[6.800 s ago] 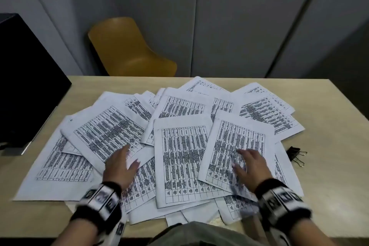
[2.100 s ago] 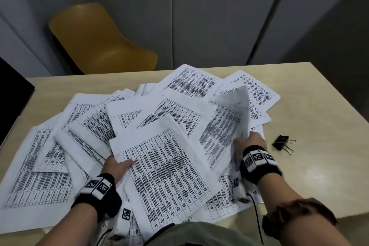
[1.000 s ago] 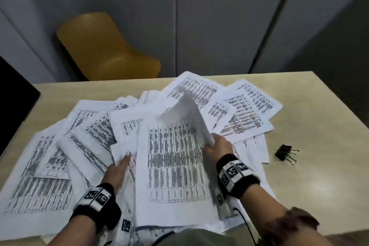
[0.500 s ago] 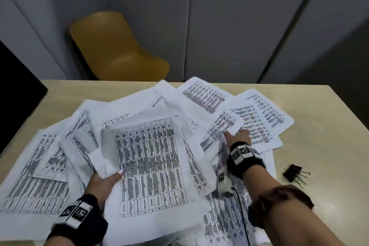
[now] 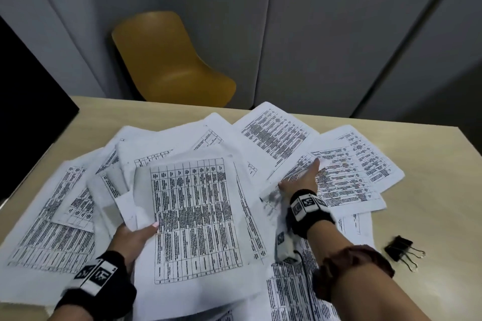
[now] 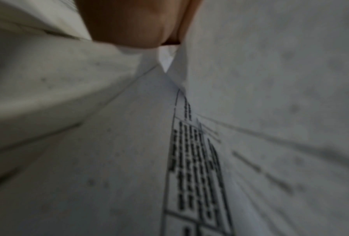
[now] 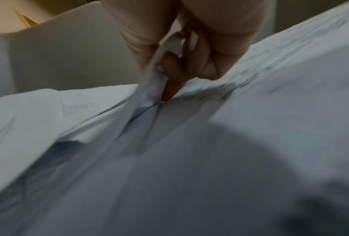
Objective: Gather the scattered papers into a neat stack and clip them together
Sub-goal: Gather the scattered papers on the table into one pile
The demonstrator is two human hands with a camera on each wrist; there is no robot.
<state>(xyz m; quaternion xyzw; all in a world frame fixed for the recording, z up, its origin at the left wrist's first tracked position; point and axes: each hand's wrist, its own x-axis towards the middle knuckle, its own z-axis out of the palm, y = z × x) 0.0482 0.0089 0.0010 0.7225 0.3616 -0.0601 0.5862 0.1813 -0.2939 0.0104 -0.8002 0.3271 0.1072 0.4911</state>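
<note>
White printed papers (image 5: 276, 133) lie spread over the beige table (image 5: 430, 190). My left hand (image 5: 144, 230) grips a gathered bunch of sheets (image 5: 195, 216) at its left edge, thumb on top and fingers hidden beneath; the left wrist view shows the hand (image 6: 133, 24) against these sheets (image 6: 189, 159). My right hand (image 5: 300, 177) reaches to the right-hand sheets. In the right wrist view its fingers (image 7: 169, 76) pinch the lifted edge of one sheet (image 7: 270, 111). A black binder clip (image 5: 399, 247) lies alone on the table, right of my right forearm.
A yellow chair (image 5: 167, 65) stands behind the table's far edge, against grey wall panels. A black monitor (image 5: 26, 101) stands at the left side. Bare tabletop shows to the right around the clip and along the far edge.
My right hand let go of the gathered bunch and moved right and away, onto the right-hand sheets, pinching one. My left hand keeps holding the bunch, which has grown over the earlier frames.
</note>
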